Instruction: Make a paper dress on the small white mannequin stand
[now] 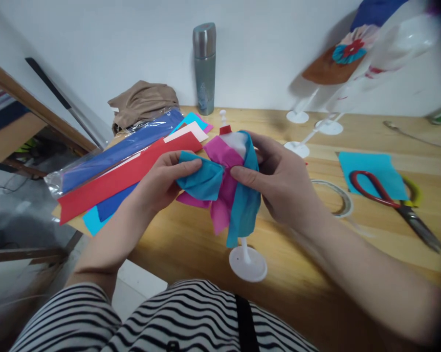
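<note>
A small white mannequin (238,142) with a red neck stands on a round white base (247,264) on the wooden table. Magenta crepe paper (226,193) is wrapped across its front. A strip of teal crepe paper (247,210) drapes over its shoulder and hangs down one side. My left hand (169,173) pinches the folded end of teal paper, thumb on top, left of the mannequin. Around the mannequin's other side curls my right hand (279,176), its thumb pressing the teal paper against the front; its other fingers are partly hidden behind.
Red-handled scissors (396,205) lie by a teal paper square (370,171) and a tape roll (338,198). Coloured paper sheets (132,171) and brown cloth (145,102) lie left. A flask (205,68) stands at the wall; dressed mannequins (338,63) stand back right.
</note>
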`<action>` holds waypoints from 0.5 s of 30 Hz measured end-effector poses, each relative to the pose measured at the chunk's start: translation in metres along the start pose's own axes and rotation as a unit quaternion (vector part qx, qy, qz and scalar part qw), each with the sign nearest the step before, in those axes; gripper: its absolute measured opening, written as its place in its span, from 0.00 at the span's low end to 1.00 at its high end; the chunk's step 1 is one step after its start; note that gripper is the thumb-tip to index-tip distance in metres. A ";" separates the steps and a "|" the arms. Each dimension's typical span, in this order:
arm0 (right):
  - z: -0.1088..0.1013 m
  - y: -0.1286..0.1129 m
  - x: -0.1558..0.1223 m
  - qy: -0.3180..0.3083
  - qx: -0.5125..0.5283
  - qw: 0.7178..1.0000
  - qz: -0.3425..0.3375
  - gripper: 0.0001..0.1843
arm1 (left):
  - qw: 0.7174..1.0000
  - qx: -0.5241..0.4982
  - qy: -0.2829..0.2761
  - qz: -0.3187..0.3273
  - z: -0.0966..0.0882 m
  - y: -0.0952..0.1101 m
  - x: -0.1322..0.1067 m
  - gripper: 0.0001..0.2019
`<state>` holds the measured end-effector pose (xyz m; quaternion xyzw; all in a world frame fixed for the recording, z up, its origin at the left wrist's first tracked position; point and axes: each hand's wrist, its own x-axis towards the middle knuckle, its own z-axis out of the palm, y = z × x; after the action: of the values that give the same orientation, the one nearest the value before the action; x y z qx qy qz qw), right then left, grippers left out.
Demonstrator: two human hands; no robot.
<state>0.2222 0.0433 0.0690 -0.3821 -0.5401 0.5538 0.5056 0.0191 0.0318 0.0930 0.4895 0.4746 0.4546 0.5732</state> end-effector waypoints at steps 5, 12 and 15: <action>0.001 0.004 0.002 0.013 -0.022 1.000 -0.002 0.30 | 0.987 0.086 0.047 0.128 0.000 -0.010 -0.013 0.10; -0.002 0.009 0.005 0.022 -0.046 0.999 -0.003 0.26 | 0.875 0.295 0.142 0.356 0.000 -0.013 -0.036 0.21; -0.002 0.010 0.006 0.028 -0.032 0.999 0.000 0.26 | 0.784 0.443 0.092 0.425 -0.001 -0.013 -0.040 0.24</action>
<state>0.2215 0.0507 0.0602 -0.4136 -0.5429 0.5255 0.5079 0.0137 -0.0087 0.0844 0.7976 0.4181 0.4347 -0.0045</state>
